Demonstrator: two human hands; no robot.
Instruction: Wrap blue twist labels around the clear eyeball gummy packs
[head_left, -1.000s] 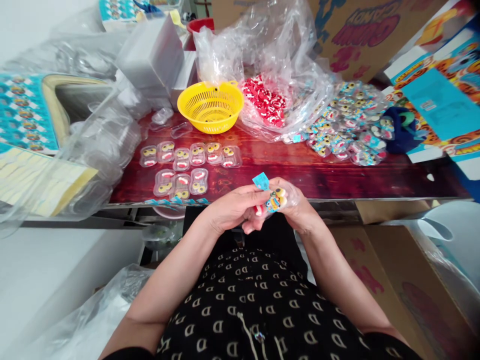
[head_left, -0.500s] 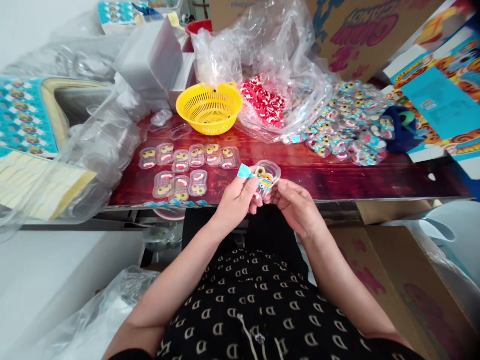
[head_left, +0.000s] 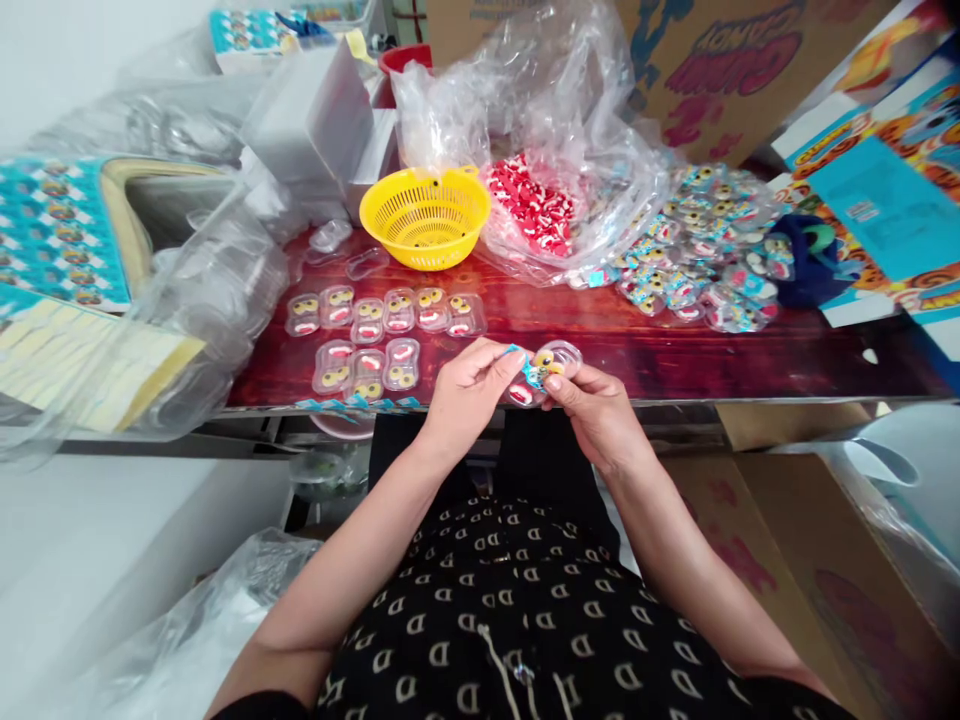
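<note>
Close to the table's front edge, both hands work on one small clear candy pack point(head_left: 559, 360) with yellow eye gummies and a red-and-white gummy inside. Across its waist lies a blue printed label point(head_left: 534, 373). My left hand point(head_left: 472, 395) has its thumb and fingers closed on the label's left end, against the pack. My right hand point(head_left: 604, 408) pinches the pack from the right, its thumb over the front. Fingers partly hide the pack. Left of the hands, several unlabelled clear packs point(head_left: 401, 365) of the same gummies lie in two rows.
Behind the rows stands a yellow plastic basket point(head_left: 425, 220). Beside it lies a clear bag of red-and-white gummies point(head_left: 529, 205). Labelled packs point(head_left: 694, 245) are heaped at the right. Blue labels point(head_left: 356, 404) line the table's front edge. A bag of empty plastic shells point(head_left: 217, 300) sits left.
The label's free left end stuck out past my left hand; now it lies under my left thumb against the pack. My right thumb has moved onto the pack's front.
</note>
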